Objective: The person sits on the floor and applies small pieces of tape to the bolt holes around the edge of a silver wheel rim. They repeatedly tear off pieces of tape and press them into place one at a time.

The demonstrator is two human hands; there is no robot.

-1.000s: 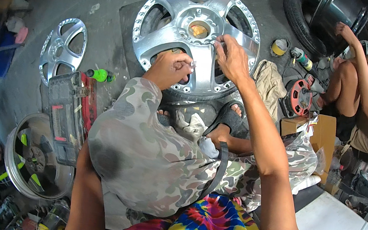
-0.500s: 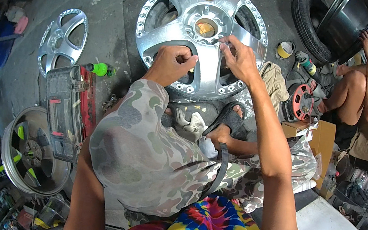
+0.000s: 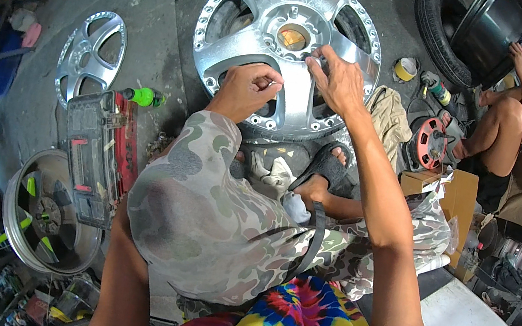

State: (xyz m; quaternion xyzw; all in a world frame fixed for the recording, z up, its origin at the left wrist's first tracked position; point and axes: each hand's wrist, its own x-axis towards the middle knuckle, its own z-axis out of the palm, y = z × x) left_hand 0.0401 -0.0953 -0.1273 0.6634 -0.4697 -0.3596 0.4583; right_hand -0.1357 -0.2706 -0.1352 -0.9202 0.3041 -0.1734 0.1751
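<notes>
At the far left, a deep silver rim (image 3: pixel 13 208) with bright green marks inside is lying near the lower edge, and a smaller silver wheel face (image 3: pixel 69 62) is resting on the floor above it. A scuffed grey and red toolbox (image 3: pixel 94 159) is standing just beside that rim, with a green bottle (image 3: pixel 143 97) lying at its upper end. The left hand (image 3: pixel 245 91) is hovering over the near left part of a large five-spoke silver wheel (image 3: pixel 296 96), which is lying face up at the top centre, ringed with small bolts; this hand is curling narrow, thumb close to forefinger. The right hand (image 3: pixel 338 83) is reaching over the near right of the hub, its thumb and forefinger bending with a small gap between them. The fingers are hiding too much, so I cannot tell whether either hand is holding a small part. Further right, a beige cloth (image 3: pixel 388 122) is lying crumpled beside the wheel, a red reel-like disc (image 3: pixel 429 143) is sitting near it, and a co-worker (image 3: pixel 504 131) is gripping a glossy black barrel (image 3: pixel 492 39) next to a tyre (image 3: pixel 427 35).
</notes>
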